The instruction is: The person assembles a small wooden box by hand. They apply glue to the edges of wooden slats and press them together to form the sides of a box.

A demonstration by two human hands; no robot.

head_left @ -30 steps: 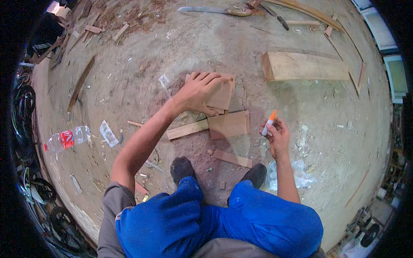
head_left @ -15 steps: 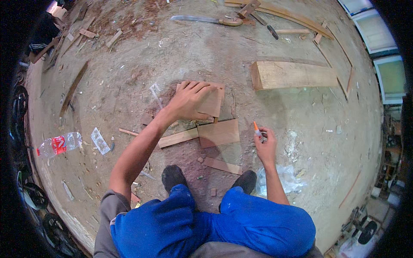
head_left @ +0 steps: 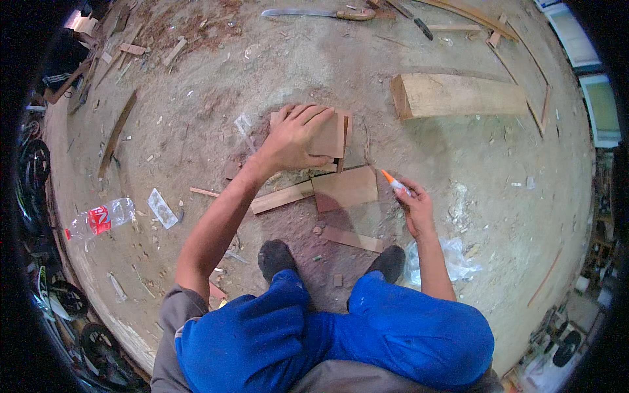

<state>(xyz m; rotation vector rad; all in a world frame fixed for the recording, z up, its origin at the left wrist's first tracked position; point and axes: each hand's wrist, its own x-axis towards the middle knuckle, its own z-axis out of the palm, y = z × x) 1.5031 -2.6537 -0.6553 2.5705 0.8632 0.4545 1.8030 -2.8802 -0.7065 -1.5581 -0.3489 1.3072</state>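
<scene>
My left hand (head_left: 298,139) is closed over the top of a small boxy piece of joined wooden boards (head_left: 327,141), thumb on the near side and fingers over the far edge. A narrow dark gap shows between boards at its right side. In my right hand (head_left: 417,208) is a small white glue bottle (head_left: 401,187) with an orange tip, pinched between thumb and fingers. Its tip points up and left, apart from the wood. Just below the boxy piece lie a flat board (head_left: 346,188) and a pale wooden strip (head_left: 283,196).
A thick beam (head_left: 462,97) lies at the right, and a machete (head_left: 318,14) at the far side. Near my feet are another wooden strip (head_left: 354,240) and a clear plastic bag (head_left: 442,261). A plastic bottle (head_left: 101,219) lies left. Someone's arm (head_left: 65,85) shows at far left.
My right hand has tilted the glue bottle leftward, bringing its tip closer to the boards. The left hand keeps its hold, with the boxy piece's right side showing more. The whole view has shifted slightly.
</scene>
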